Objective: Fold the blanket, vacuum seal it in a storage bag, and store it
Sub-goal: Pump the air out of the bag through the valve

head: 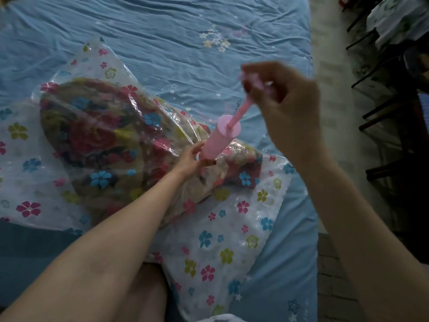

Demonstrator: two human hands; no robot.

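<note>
The blanket (111,140), folded and patterned with large red and dark flowers, lies inside a clear storage bag (216,247) printed with small pink, blue and yellow-green blossoms. The bag rests on a bed (162,26) covered by a wrinkled blue sheet with pale stars and flowers, and its plastic clings in creases over the bundle, while flat margins of the bag spread out around it toward the near and left sides.

A pink hand pump (219,141) stands tilted on the right part of the bundle, its base touching the bag. The left hand (192,156) curls around the lower end of the pump barrel, fingers and thumb gripping it, a dark red nail showing. The pump's thin pink rod (240,112) is drawn out of the barrel's top cap and slants up to the right hand (283,98), whose fingers are closed around the blurred handle at the rod's end. Both forearms are bare.

Right of the bed runs a pale strip of floor (329,66), and beyond it stand dark chair frames (390,108) in shadow.
</note>
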